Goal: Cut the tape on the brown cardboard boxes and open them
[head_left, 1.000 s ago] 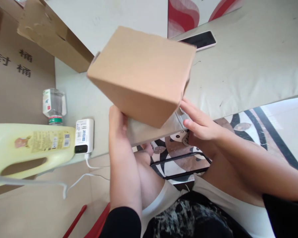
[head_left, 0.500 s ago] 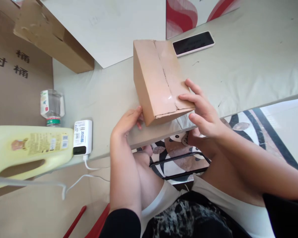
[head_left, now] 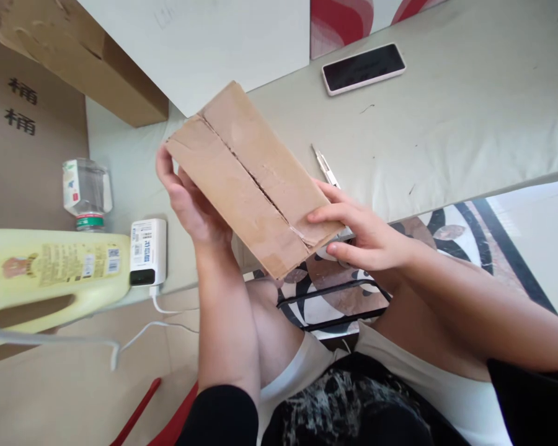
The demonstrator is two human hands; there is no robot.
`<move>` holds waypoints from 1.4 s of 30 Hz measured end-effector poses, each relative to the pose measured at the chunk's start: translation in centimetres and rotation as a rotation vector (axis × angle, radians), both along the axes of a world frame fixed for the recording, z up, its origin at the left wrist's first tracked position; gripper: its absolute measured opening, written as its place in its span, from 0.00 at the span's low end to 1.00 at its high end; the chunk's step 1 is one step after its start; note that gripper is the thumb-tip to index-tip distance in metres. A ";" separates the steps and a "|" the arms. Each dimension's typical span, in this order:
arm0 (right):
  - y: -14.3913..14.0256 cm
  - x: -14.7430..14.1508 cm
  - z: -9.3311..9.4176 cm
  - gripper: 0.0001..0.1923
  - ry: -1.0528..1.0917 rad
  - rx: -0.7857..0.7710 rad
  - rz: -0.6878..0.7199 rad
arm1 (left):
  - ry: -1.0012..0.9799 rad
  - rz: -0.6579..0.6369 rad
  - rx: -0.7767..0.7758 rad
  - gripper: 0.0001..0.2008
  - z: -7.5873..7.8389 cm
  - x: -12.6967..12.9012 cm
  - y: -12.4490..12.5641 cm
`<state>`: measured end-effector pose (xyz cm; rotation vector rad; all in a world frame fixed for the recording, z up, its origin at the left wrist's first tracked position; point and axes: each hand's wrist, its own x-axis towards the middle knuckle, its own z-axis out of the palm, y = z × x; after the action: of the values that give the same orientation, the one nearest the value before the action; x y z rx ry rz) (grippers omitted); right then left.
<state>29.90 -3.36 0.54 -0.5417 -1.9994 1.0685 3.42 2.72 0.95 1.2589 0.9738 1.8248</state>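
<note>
A brown cardboard box [head_left: 260, 167] is tilted between my two hands over the front edge of the cloth-covered table, a seam running along its upper face. My left hand [head_left: 193, 207] supports the box from its left side, with part of the fingers hidden behind it. At the box's lower right corner, my right hand [head_left: 353, 226] grips with fingers on the top face and thumb by the near edge. Just beyond that hand lies a slim utility knife [head_left: 325, 166], its lower part hidden by the hand and box.
A phone [head_left: 363, 68] lies toward the back of the table [head_left: 469, 105]. On the left are a clear bottle [head_left: 90, 189], a white power bank [head_left: 149, 251] with a cable, and a yellow jug [head_left: 60, 266]. Larger cartons [head_left: 121, 80] and a white board-like surface [head_left: 223, 43] stand behind.
The box has been lifted and turned, its far end swinging left. My left hand moved up along its left side. The utility knife has come into view from behind the box.
</note>
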 end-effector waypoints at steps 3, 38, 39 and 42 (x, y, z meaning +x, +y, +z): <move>0.0 0.0 -0.1 0.22 -0.023 -0.006 -0.016 | -0.036 -0.096 0.162 0.39 -0.8 -0.7 0.5; -0.2 0.8 2.4 0.15 -0.090 -0.325 -0.462 | -0.137 -0.039 -0.102 0.21 -0.8 -0.1 -0.3; -0.9 0.9 2.9 0.16 0.042 -0.296 -0.382 | -0.129 -0.034 -0.099 0.21 -0.8 -0.1 -0.3; -3.2 0.8 4.1 0.19 0.202 -0.225 -0.193 | -0.100 -0.016 -0.112 0.22 -0.7 0.0 -0.3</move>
<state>30.68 -6.57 4.69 -0.7003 -1.6284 1.1846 3.41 2.45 0.24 1.0947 0.9931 1.7775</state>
